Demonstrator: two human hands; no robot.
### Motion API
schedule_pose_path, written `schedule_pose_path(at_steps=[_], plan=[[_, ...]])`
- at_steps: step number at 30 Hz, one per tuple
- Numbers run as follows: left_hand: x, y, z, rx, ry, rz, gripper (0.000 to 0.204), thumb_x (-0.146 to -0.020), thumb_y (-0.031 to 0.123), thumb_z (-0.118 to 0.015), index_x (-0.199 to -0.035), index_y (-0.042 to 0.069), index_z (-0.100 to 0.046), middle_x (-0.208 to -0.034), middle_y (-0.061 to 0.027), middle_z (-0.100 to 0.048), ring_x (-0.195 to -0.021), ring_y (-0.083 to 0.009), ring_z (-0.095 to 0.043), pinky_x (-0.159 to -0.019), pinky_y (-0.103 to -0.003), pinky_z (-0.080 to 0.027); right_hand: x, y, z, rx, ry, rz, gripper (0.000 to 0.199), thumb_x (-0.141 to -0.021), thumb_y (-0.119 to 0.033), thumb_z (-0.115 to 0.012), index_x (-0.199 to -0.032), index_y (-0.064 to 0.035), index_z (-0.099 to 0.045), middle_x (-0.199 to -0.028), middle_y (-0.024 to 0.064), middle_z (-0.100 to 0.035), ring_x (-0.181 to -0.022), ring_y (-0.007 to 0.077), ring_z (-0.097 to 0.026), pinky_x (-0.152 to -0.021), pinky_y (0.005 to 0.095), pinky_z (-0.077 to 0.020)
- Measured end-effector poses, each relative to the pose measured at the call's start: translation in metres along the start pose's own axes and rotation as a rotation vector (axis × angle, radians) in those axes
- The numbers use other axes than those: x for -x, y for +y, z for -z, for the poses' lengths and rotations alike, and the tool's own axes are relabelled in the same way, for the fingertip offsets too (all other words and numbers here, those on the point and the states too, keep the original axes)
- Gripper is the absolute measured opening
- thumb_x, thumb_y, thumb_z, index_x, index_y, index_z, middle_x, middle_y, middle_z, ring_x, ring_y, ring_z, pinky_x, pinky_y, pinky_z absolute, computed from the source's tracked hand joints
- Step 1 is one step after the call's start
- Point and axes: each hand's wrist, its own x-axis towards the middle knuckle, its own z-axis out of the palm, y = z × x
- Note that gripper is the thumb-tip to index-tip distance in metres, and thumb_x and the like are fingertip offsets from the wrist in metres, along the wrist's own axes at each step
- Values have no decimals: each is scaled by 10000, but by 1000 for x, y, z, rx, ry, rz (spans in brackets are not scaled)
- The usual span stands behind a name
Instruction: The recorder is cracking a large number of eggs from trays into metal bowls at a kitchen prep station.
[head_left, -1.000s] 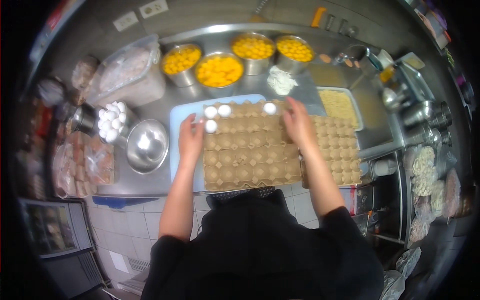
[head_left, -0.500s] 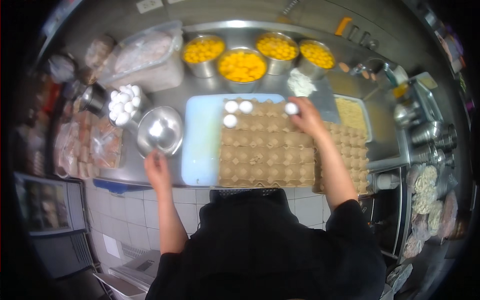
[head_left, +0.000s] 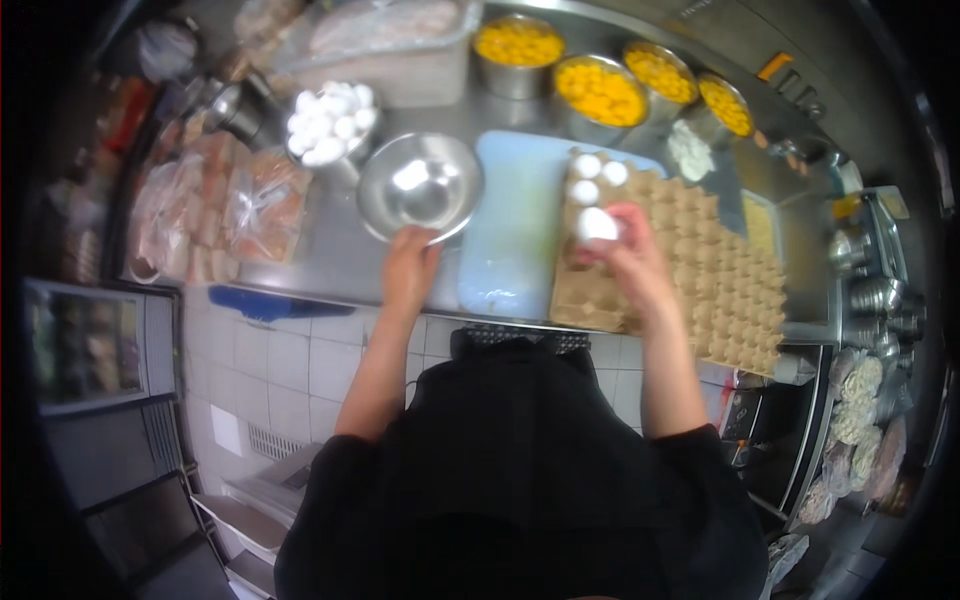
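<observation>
My right hand (head_left: 637, 262) is closed round a white egg (head_left: 597, 226), above the left part of a brown cardboard egg tray (head_left: 690, 220). Three more white eggs (head_left: 584, 192) sit in the tray's far left corner; its other visible cups hold nothing. At the near rim of a shiny metal bowl (head_left: 420, 185), my left hand (head_left: 408, 272) has its fingers closed on the edge. Nothing shows inside this bowl but reflections. Just beyond it stands a container heaped with white eggs (head_left: 332, 122). A pale blue cutting board (head_left: 512, 220) lies partly under the tray.
Several metal pots of orange-yellow yolk-like pieces (head_left: 600, 92) line the back. A large clear tub (head_left: 390, 75) stands at the back left. Bagged pinkish food (head_left: 265, 205) lies on the left. A crumpled white cloth (head_left: 690, 150) rests behind the tray. The steel counter's front edge runs before me.
The view has swung, shifting the counter rightward in the picture. My right hand has carried its egg leftward and nearer over the tray. My left hand has come onto the bowl's rim.
</observation>
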Motion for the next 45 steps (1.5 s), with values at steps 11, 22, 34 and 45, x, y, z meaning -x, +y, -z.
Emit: schedule_pose_path(at_steps=[11, 22, 34, 45], plan=[[-10, -17, 67, 307, -96, 83, 303, -895, 107, -617, -1194, 62, -627, -1123, -87, -627, -689, -135, -608, -646, -277, -495, -4, 128, -117, 1234, 230, 540, 491, -811, -98, -693, -1272, -25, -538, -1174, 171, -598, -1011, 374, -565, -902, 452, -444], [-88, 10, 75, 521, -419, -61, 428, -869, 179, -703, -1271, 75, -597, -878, -1, -621, -719, -69, -523, -659, -223, -451, -103, 68, -159, -177, 62, -333, 412, -989, -433, -490, -1053, -41, -598, -785, 36, -586, -614, 112, -527, -515, 272, -436], [-111, -35, 46, 532, -406, -112, 420, -832, 80, -654, -1249, 62, -612, -816, 32, -532, -706, -73, -477, -646, -232, -425, -158, 89, -173, 855, -44, 139, 542, -970, -504, -485, -991, 26, -601, -996, 253, -671, -959, 408, -642, -817, 429, -503], [-107, -21, 48, 538, -166, -205, 501, -796, 73, -688, -1283, 93, -575, -1091, -44, -583, -851, -115, -582, -737, -246, -485, -164, 80, -188, 904, -52, 293, 581, -981, -515, -439, -1206, 7, -555, -1163, 246, -629, -1073, 407, -602, -898, 442, -477]])
